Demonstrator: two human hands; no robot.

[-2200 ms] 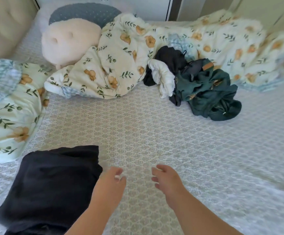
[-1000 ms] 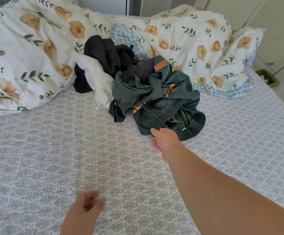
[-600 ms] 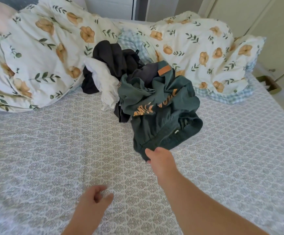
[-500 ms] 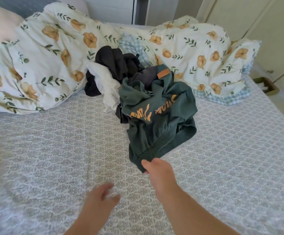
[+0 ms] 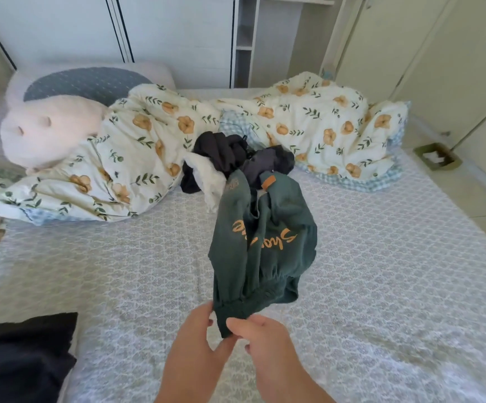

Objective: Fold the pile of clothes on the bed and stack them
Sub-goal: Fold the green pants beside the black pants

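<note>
A dark green sweatshirt (image 5: 262, 242) with orange lettering stretches from the clothes pile toward me across the patterned bed sheet (image 5: 381, 286). My right hand (image 5: 260, 337) pinches its ribbed hem, and my left hand (image 5: 198, 335) grips the same hem just beside it. Behind it lies the pile: a black garment (image 5: 218, 152), a white one (image 5: 207, 177) and a dark grey one (image 5: 268, 164). A folded black garment (image 5: 21, 356) lies at the lower left of the bed.
A floral duvet (image 5: 137, 158) is bunched across the back of the bed, with a pale plush pillow (image 5: 47, 132) and a grey-blue pillow (image 5: 82, 82) at the head. White cupboards stand behind. A small green tray (image 5: 436, 157) sits on the floor at right.
My right hand has pulled the green sweatshirt out of the pile toward me. My left hand has come up and taken hold of the hem too. The camera has pulled back, and the folded black garment shows again.
</note>
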